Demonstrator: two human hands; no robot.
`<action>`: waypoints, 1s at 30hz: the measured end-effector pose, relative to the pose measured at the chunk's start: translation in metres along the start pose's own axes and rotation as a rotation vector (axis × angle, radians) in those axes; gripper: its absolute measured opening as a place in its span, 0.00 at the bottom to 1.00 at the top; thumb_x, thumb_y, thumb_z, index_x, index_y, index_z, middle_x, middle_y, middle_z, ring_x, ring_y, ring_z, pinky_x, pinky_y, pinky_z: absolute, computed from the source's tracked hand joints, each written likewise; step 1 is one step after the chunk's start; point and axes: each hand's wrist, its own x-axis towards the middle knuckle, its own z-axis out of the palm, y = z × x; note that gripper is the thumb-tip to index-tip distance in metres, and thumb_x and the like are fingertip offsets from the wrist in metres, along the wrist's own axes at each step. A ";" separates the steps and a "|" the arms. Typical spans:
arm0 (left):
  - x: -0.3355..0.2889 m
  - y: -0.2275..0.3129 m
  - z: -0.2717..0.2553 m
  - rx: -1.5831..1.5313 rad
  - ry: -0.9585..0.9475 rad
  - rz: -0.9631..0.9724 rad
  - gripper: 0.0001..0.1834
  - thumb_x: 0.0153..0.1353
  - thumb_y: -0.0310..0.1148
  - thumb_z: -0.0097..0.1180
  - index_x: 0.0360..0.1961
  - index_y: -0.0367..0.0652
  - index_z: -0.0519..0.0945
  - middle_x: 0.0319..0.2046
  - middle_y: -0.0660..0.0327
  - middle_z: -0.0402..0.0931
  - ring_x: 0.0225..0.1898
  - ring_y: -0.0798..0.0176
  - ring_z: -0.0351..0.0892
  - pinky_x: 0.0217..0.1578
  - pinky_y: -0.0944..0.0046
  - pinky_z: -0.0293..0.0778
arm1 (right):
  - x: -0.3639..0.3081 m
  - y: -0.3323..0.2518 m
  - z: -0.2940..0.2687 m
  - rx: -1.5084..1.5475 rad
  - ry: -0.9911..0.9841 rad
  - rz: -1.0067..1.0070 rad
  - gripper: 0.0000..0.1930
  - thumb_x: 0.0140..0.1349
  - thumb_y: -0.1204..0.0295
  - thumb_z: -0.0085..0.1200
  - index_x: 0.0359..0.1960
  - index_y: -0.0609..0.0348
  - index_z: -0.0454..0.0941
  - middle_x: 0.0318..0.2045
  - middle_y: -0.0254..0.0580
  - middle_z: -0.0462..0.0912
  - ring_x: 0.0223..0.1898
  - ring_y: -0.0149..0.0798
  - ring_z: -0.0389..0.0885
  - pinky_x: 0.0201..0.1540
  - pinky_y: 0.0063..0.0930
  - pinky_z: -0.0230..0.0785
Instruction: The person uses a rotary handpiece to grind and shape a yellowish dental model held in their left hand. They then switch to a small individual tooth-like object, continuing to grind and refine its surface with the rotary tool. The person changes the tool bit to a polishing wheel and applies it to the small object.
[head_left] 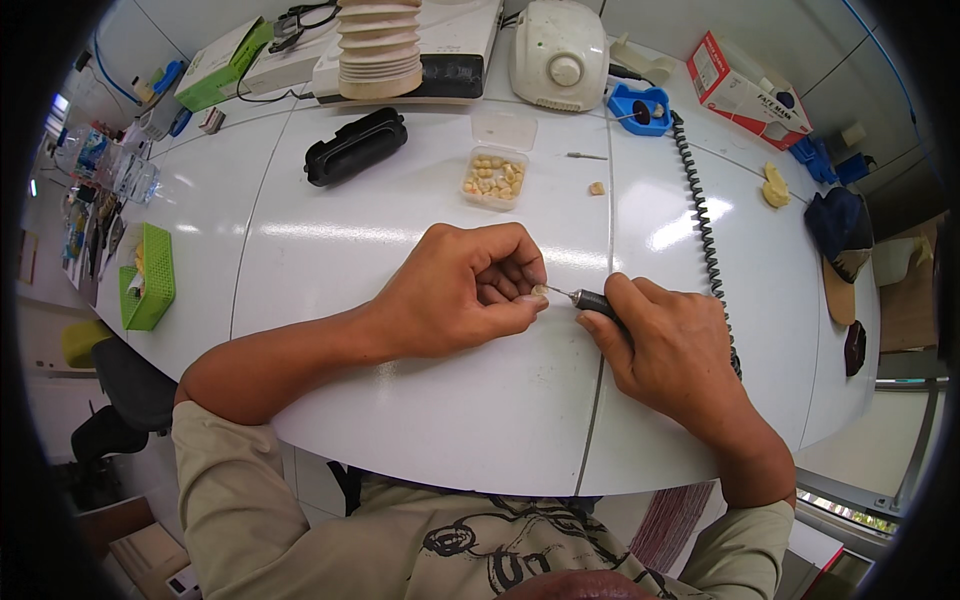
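Note:
Between thumb and fingertips, my left hand (460, 285) pinches a small cream tooth-shaped piece (540, 291). Opposite it, my right hand (670, 335) is wrapped round the black grip of a rotary handpiece (597, 303). The handpiece's thin metal bur points left and meets the small piece, or comes very close to it. A coiled black cord (700, 215) runs from behind my right hand toward the back of the table. Beyond my hands stands a clear plastic box (492, 196) with its lid raised, holding several yellowish tooth-shaped pieces. Fine dust specks the white tabletop below my fingers.
Behind are a white control unit (560, 60) with a knob, a ribbed hose (379, 50) and a black case (355, 146). A loose bur (586, 156) and a small tan block (597, 188) lie farther off. A green basket (150, 280) stands left, a cap (838, 235) right.

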 end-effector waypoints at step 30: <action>0.000 0.000 0.000 0.019 0.008 0.002 0.12 0.68 0.27 0.77 0.45 0.36 0.85 0.37 0.64 0.90 0.38 0.77 0.89 0.40 0.75 0.85 | 0.000 0.001 0.000 0.005 0.001 -0.006 0.19 0.79 0.54 0.65 0.35 0.55 0.80 0.22 0.39 0.83 0.19 0.46 0.84 0.23 0.42 0.73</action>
